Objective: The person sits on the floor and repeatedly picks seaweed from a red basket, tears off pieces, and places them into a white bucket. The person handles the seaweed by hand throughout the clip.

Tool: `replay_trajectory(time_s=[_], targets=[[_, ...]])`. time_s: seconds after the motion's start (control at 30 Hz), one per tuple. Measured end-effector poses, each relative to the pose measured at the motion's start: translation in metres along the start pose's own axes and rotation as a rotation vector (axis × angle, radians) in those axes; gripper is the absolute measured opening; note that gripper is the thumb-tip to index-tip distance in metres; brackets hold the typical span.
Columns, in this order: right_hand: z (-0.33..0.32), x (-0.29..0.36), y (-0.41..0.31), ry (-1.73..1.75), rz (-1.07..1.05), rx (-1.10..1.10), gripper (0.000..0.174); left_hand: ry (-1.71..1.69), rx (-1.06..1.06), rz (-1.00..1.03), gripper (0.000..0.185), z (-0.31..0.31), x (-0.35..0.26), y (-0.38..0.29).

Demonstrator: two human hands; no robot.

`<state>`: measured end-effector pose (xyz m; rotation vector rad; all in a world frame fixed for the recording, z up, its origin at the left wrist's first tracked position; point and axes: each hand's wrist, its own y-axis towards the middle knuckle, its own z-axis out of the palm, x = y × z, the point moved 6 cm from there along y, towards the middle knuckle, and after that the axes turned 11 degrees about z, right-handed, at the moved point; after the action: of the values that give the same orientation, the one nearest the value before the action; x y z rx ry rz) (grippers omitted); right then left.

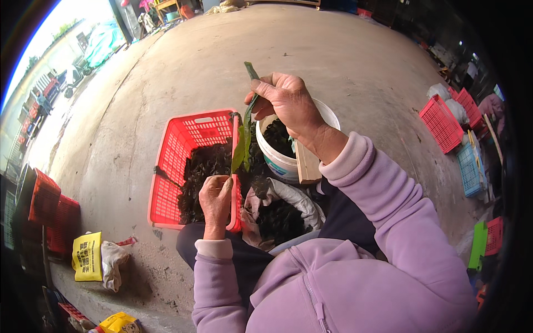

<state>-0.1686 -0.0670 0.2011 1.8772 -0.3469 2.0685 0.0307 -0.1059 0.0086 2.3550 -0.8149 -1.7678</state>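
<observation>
My right hand (287, 102), raised over the white plastic bucket (280, 165), pinches the upper part of a long green strip that looks like a seaweed blade (241, 152). Its lower tip is between the thumb and finger of my left hand (215, 200). That hand is above the near right side of a red slotted plastic basket (163, 197), which holds a heap of dark seaweed (204, 170). More dark leafy pieces fill part of the bucket. An open woven sack (293, 195) in front of my lap also contains dark seaweed. My right wrist partly covers a wooden board (308, 164) by the bucket.
A yellow bag (87, 256) and a whitish cloth (113, 264) lie on the concrete floor (200, 62) at left, near stacked red crates (62, 220). Red baskets (442, 123) and a blue basket (471, 168) stand at right. Someone (43, 102) is outside, near a scooter (75, 77).
</observation>
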Motion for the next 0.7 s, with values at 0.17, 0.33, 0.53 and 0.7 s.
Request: replay_trajectory(time_s=[0.17,0.33,0.53,0.7], targets=[[0.0,-0.035,-0.008,0.069,0.116,0.035,0.018,-0.735,0.595,-0.224,0.035,0.086,-0.056,-0.035],[-0.014,-0.048,-0.025,0.215,0.197,0.03,0.017,-1.13,0.446,-0.292,0.058,0.129,-0.076,-0.025],[-0.05,-0.069,-0.04,0.261,0.211,0.011,0.023,-1.429,0.143,-0.212,0.05,0.125,-0.063,-0.007],[-0.075,-0.108,-0.055,0.284,0.262,-0.146,0.019,-1.49,0.078,-0.159,0.046,0.117,-0.05,0.005]])
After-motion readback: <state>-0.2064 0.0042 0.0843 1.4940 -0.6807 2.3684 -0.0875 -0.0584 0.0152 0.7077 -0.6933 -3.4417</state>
